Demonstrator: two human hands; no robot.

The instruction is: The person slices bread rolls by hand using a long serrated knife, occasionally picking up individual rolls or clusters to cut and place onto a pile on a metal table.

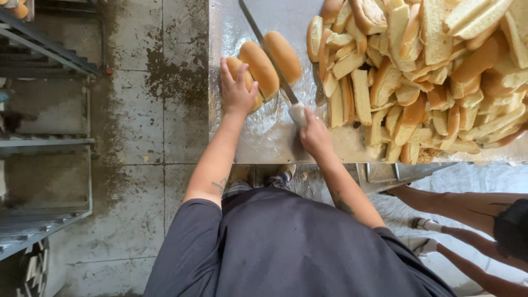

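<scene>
Dark-shirted torso below, the right hand [314,135] wraps its fingers tight round a long knife [275,63] running between the rolls [263,67] on the foil-covered table [258,137], while the left hand [237,91] presses them with fingers spread; best kept clear of the blade

The bread pile [434,71] runs past the top and right edges.

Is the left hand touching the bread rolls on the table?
Touching. The head view shows the left hand pressed flat on the bread rolls, with no gap visible.
</scene>
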